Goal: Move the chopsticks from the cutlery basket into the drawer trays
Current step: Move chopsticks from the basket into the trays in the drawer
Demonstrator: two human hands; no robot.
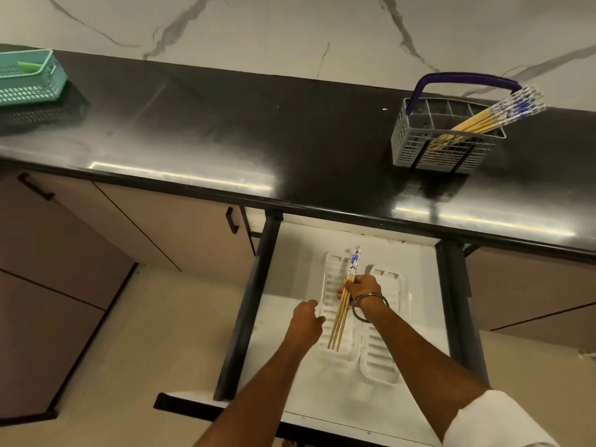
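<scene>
Two white slotted trays sit side by side in the open drawer (419,285), a left tray (332,279) and a right tray (383,356), both running front to back. The right hand (361,290) has its fingers curled around a small bunch of chopsticks (342,314), holding them about mid-length right over the left tray. Looks like three sticks, though they overlap a bit so I can't swear to the count. Their blue-and-white patterned ends point toward the back of the drawer and the plain wooden tips toward the front. Can't tell if the tips are already touching the tray or just above it. A metal bangle (369,308) hangs on that wrist, and a white sleeve (493,421) shows at the bottom right corner.

The left hand (306,321) is at the left tray's near-left edge, fingers bent down toward the rim. Whether it's actually gripping the rim or just resting on it, I can't tell from this angle.

Up on the dark countertop (258,130), the grey cutlery basket (448,140) with a blue handle stands off to the right, well apart from the drawer, with the remaining chopsticks (483,119) leaning out of its right end. A teal basket (29,82) sits at the far left of the counter.
</scene>
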